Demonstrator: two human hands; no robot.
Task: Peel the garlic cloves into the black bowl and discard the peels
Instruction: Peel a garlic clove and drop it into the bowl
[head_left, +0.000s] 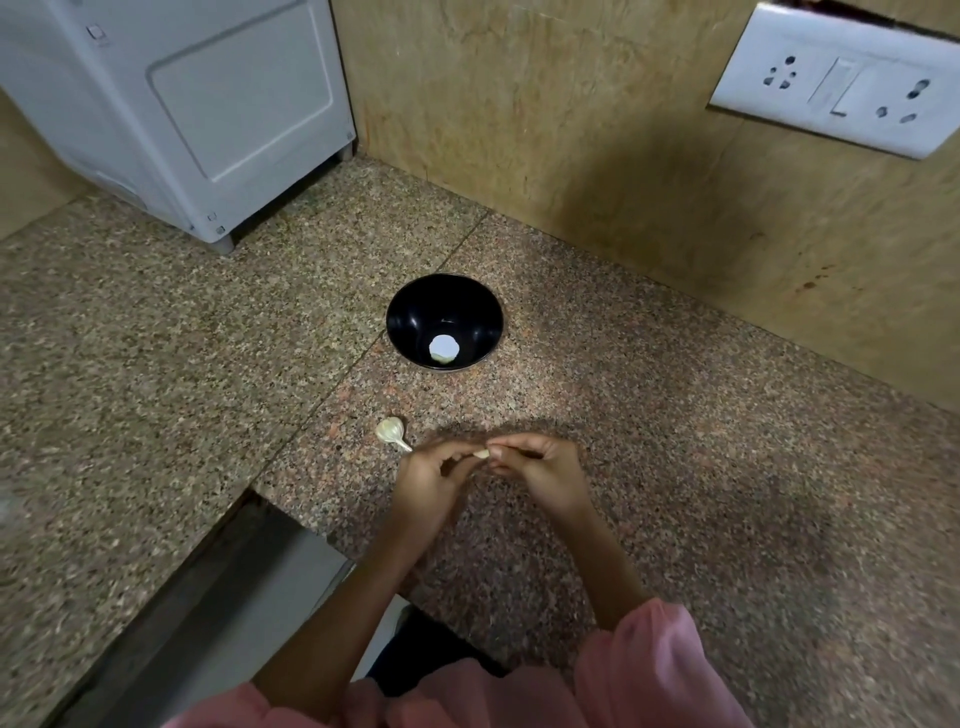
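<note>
A black bowl stands on the speckled granite counter, with a pale garlic piece lying next to a bright round glare spot at its bottom. A garlic bulb with a short stalk lies on the counter just left of my hands. A small pale garlic clove is pinched between my left hand and my right hand, fingertips of both meeting on it, low over the counter in front of the bowl.
A white appliance stands at the back left. A tan wall runs behind the bowl, with a white socket and switch plate at upper right. The counter has a stepped front edge at lower left.
</note>
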